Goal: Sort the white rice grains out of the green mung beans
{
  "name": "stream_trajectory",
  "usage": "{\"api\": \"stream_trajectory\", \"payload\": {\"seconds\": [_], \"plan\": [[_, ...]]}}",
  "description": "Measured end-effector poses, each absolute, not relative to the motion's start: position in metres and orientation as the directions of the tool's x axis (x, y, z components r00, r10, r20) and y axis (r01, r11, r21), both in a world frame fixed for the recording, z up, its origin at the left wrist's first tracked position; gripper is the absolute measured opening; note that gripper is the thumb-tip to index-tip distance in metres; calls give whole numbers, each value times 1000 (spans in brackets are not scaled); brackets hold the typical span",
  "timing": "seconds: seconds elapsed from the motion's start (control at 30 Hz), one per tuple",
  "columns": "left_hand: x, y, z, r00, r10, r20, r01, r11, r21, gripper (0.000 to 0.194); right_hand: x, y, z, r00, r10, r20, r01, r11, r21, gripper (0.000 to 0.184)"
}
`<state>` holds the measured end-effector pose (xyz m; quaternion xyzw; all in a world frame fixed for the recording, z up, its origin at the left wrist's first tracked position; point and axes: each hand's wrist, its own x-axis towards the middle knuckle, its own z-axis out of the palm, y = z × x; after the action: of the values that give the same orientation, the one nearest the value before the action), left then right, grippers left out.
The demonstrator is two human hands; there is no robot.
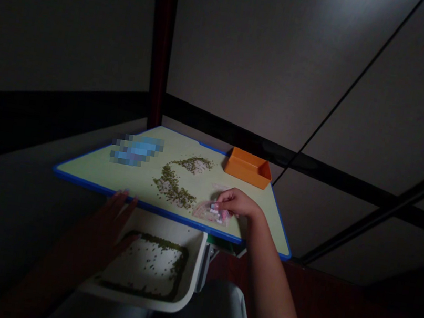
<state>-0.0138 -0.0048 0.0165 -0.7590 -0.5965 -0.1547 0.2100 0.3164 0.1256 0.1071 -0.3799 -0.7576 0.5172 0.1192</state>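
My right hand (238,203) rests on a pale green table (115,168) with a blue rim, its fingers closed on a small clear plastic bag (212,212) with pink bits inside. Left of it lie piles of small green and white beans (177,180) spread over the tabletop. My left hand (115,219) lies with fingers stretched out along the left edge of a white tray (189,283) on my lap, below the table's front edge. The tray holds white grains with green beans around its sides.
An orange box (248,167) stands at the table's far right corner. A blurred blue patch (137,150) lies at the far left of the table. A dark post (161,45) rises behind the table. The room around is dim.
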Motion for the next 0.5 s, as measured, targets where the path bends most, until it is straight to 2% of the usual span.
{"api": "stream_trajectory", "payload": {"seconds": [0.33,0.5], "plan": [[-17,-4,11,265,814,517,964,-223,-144,71,317,127,104,-670,715,-201,447,172,-878,35],[-20,-2,4,268,805,529,963,-224,-147,72,317,128,103,-611,786,-94,381,188,-905,32]]}}
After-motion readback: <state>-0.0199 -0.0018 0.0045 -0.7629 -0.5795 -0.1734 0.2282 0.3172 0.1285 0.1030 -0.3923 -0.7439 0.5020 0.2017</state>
